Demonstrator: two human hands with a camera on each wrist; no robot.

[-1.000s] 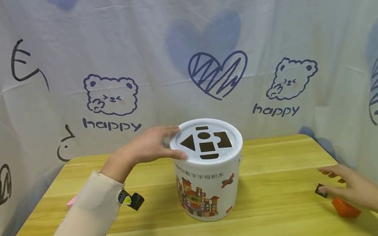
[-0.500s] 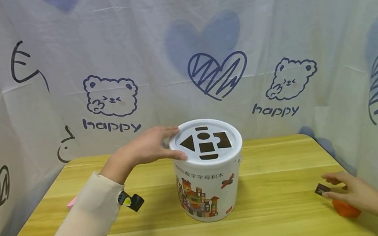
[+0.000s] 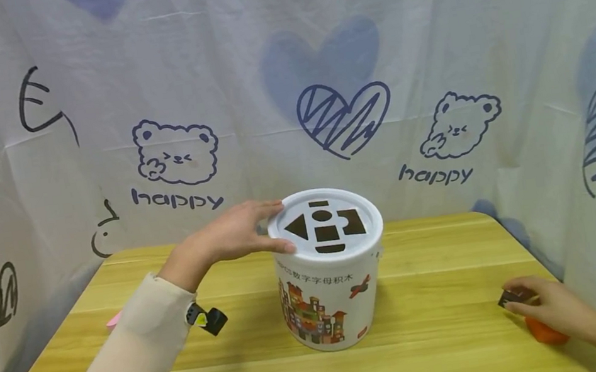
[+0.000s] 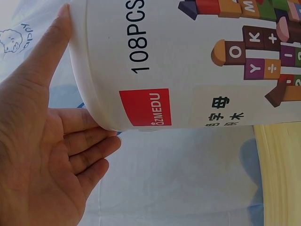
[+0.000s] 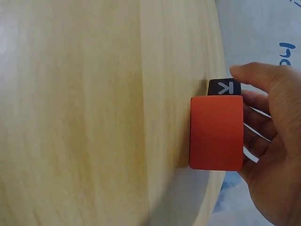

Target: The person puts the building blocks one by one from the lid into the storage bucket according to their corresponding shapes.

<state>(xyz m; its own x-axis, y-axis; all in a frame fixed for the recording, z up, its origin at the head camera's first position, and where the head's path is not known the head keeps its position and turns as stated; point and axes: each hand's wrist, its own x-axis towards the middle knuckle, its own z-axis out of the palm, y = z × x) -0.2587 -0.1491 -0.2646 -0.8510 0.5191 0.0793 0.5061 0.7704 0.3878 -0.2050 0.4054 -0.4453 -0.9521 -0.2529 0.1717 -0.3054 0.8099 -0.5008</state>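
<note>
**Left hand steadies a printed bucket while the right pinches a small dark block**

The left hand (image 3: 236, 233) lies against the rim of the white bucket (image 3: 332, 299), thumb on the lid's edge and the other fingers straight along the far side, relaxed rather than curled round it. The lid (image 3: 325, 225) is smooth white plastic with dark cut-out shapes: a triangle, a circle, a square, a half-round. The bucket stands upright near the middle of the table, its long axis vertical, its wall printed with coloured toy blocks and "108PCS".

The right hand (image 3: 549, 306) sits at the table's right edge, thumb and fingers pinching a small dark block (image 5: 224, 87) (a pale letter K shows on its face). Just beside it, touching, lies a matt orange block (image 5: 216, 132), rectangular from the wrist view.

The table (image 3: 439, 293) is pale yellow wood with a lengthwise grain. A white cloth backdrop (image 3: 284, 86) printed with bears, hearts and "happy" hangs around it.
</note>
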